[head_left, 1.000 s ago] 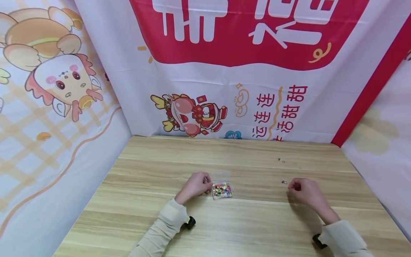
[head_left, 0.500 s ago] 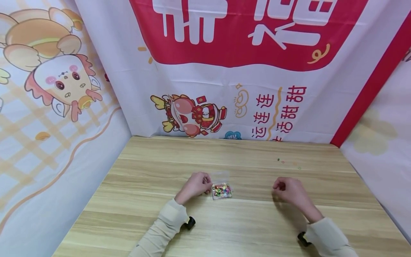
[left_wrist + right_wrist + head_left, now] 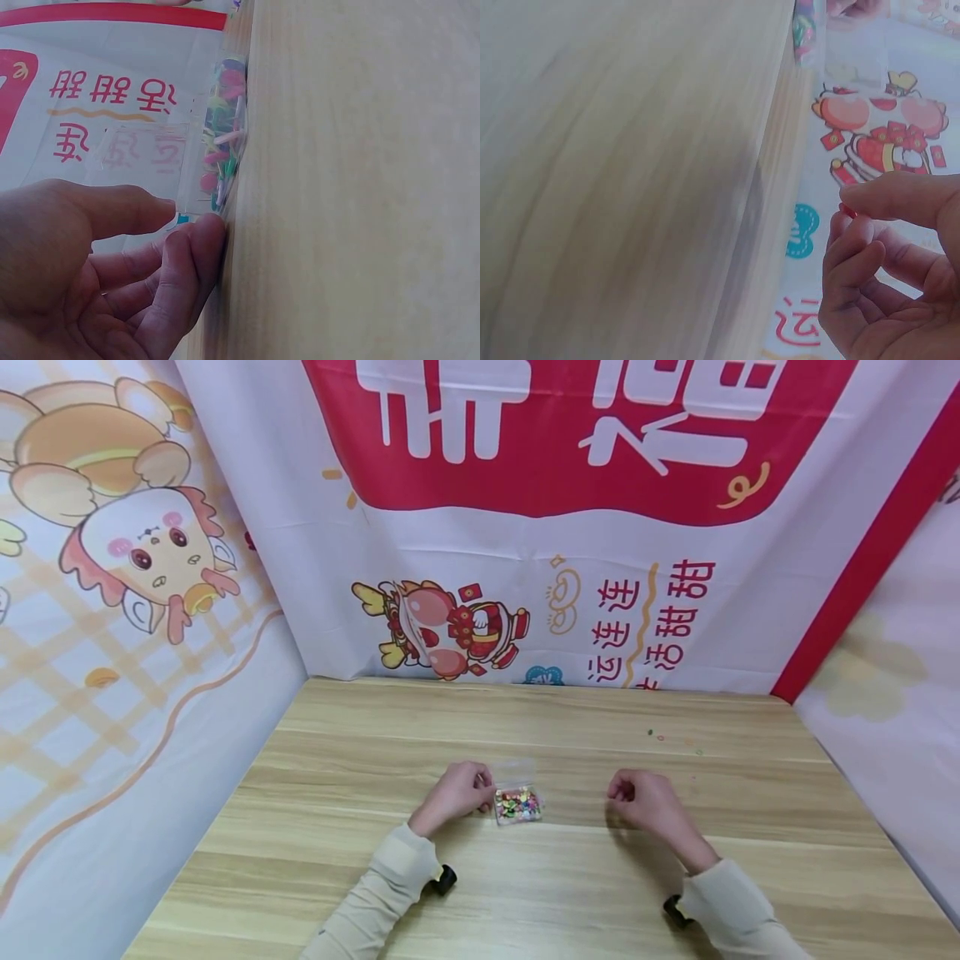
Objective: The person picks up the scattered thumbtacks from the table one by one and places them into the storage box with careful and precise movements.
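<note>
A small clear plastic bag (image 3: pixel 517 805) filled with small, bright, mostly flat pieces lies on the wooden table. My left hand (image 3: pixel 459 791) pinches its left edge; the left wrist view has thumb and fingertips at the corner of the bag (image 3: pixel 225 112). To the right of the bag, my right hand (image 3: pixel 651 800) is held just above the table. Between its thumb and forefinger a tiny red piece (image 3: pixel 847 211) shows in the right wrist view, mostly covered by the fingertips, so its kind is unclear. The other fingers of that hand are curled.
Several tiny loose pieces, among them a green one (image 3: pixel 650 732) and a red one (image 3: pixel 661 738), are scattered at the back right of the table (image 3: pixel 360 893). Printed cloth (image 3: pixel 465 552) hangs behind the table and along both sides.
My right hand has moved left across the table towards the bag. A small purple and white piece seen beside it earlier is out of sight. The left hand and bag stay put.
</note>
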`<action>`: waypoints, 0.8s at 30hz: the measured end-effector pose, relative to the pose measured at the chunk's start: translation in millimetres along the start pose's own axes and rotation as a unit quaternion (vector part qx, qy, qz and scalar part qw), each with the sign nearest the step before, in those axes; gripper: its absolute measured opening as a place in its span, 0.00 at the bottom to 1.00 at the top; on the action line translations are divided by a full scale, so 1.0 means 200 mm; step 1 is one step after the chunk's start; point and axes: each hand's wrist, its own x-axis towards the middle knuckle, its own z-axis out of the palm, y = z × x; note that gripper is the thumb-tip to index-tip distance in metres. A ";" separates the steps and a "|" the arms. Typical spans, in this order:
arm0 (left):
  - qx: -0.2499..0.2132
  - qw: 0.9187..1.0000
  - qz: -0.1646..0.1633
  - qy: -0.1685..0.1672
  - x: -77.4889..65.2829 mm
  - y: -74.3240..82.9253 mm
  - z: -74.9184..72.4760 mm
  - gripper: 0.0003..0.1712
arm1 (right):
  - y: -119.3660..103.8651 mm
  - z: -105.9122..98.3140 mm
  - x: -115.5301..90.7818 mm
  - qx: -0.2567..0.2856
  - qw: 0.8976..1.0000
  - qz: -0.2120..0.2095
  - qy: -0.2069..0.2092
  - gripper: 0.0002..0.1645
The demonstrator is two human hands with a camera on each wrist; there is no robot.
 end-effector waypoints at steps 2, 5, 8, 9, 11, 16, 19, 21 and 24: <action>0.001 1.000 -0.001 0.000 0.00 0.00 0.00 0.04 | -0.02 0.02 0.02 0.005 1.000 -0.002 0.000 0.08; 0.002 1.000 0.001 -0.001 0.01 -0.01 0.00 0.04 | -0.06 0.05 0.04 0.017 1.000 0.000 -0.005 0.08; 0.002 1.000 0.001 -0.002 0.01 -0.01 0.00 0.04 | -0.10 0.08 0.06 0.030 0.999 0.003 -0.013 0.08; 0.002 1.000 0.001 -0.002 0.01 -0.01 0.00 0.04 | -0.11 0.09 0.06 0.034 0.999 0.004 -0.017 0.08; 0.003 1.000 0.001 -0.002 0.00 -0.01 0.00 0.04 | -0.14 0.11 0.07 0.043 0.999 0.004 -0.024 0.07; 0.004 1.000 0.000 -0.002 0.01 0.00 0.00 0.04 | -0.21 0.14 0.09 0.056 0.998 -0.011 -0.029 0.07; 0.005 1.000 -0.001 -0.002 0.01 0.00 0.00 0.04 | -0.24 0.16 0.11 0.063 0.997 -0.031 -0.032 0.07; 0.004 1.000 -0.001 -0.002 0.01 0.01 0.00 0.04 | -0.27 0.18 0.12 0.068 0.996 -0.045 -0.035 0.07; 0.002 1.000 -0.002 -0.004 0.00 0.00 0.00 0.04 | -0.30 0.22 0.14 0.072 0.994 -0.069 -0.041 0.08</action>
